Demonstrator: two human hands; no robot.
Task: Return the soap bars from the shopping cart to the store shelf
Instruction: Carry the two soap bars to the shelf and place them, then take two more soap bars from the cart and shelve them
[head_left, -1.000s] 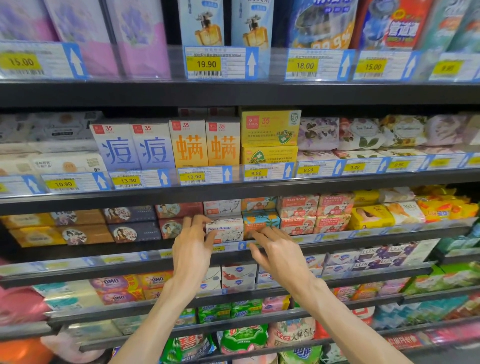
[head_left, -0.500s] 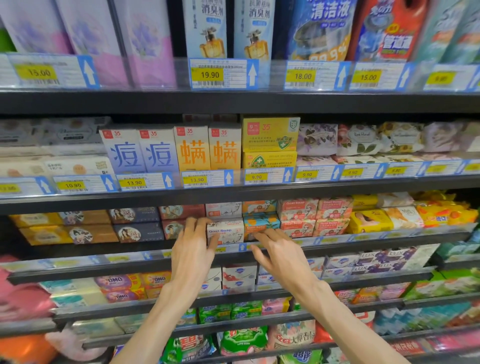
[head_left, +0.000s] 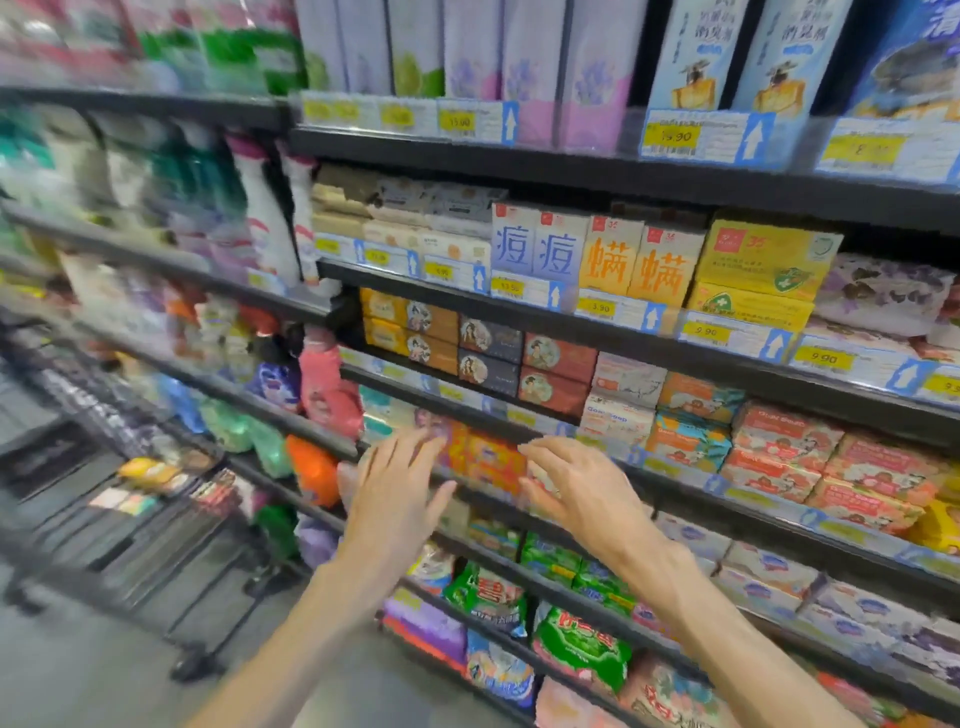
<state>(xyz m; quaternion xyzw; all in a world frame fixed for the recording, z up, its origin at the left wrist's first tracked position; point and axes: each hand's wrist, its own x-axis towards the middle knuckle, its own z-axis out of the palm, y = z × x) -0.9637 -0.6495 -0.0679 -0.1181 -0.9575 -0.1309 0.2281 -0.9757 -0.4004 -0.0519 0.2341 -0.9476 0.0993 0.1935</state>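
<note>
My left hand (head_left: 395, 493) and my right hand (head_left: 582, 488) hang in front of the store shelf (head_left: 675, 348), fingers spread, nothing in either. The white goat soap box (head_left: 615, 418) sits on the shelf row, up and to the right of my right hand, beside a teal-and-orange soap pack (head_left: 688, 436). Orange soap packs (head_left: 488, 462) show between my two hands on the row below. The shopping cart (head_left: 130, 519) stands at the lower left, a black wire basket holding flat colourful packets (head_left: 150, 473). The whole view is blurred by motion.
Shelves of boxed soap run to the right, with yellow price tags (head_left: 823, 358) on the rails. Detergent bags and bottles (head_left: 327, 384) fill the left bay. Grey floor (head_left: 78, 675) lies beside the cart.
The view has swung left, bringing the cart into sight. Both hands have pulled back from the white goat soap box and now hover lower, away from it.
</note>
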